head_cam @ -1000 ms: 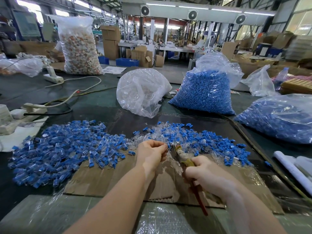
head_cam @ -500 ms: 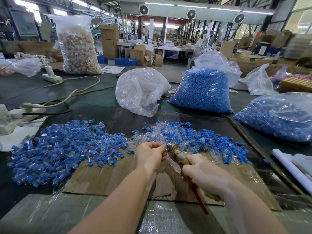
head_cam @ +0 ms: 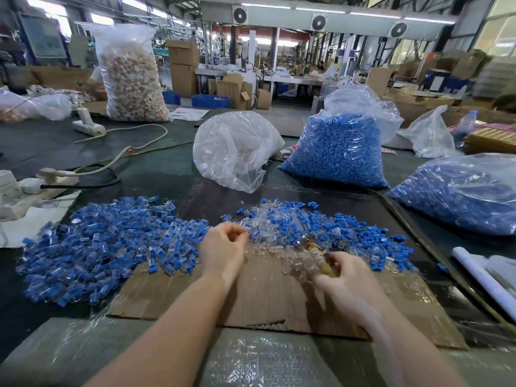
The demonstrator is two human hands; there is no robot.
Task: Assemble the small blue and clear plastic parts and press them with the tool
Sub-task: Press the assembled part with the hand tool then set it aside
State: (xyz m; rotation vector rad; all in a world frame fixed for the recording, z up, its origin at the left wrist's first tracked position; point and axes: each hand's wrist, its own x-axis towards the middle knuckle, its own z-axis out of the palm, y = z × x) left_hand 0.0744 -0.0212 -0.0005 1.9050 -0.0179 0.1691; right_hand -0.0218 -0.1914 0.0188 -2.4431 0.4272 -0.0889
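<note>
Left hand (head_cam: 223,251) fingers curled, contents unclear. Right hand (head_cam: 344,277) grips pliers (head_cam: 317,251), nose aimed upper-left into loose parts pile (head_cam: 301,227) just beyond both hands; left nearer.

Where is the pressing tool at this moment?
In the head view, the tool is held in the right hand, right of centre, its tip over the mixed pile of loose parts above the cardboard.

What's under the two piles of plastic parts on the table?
The near edges of both piles lie on a flattened cardboard sheet. Their far parts sit on the dark table. The parts hide whatever lies directly beneath the heaps.
</note>
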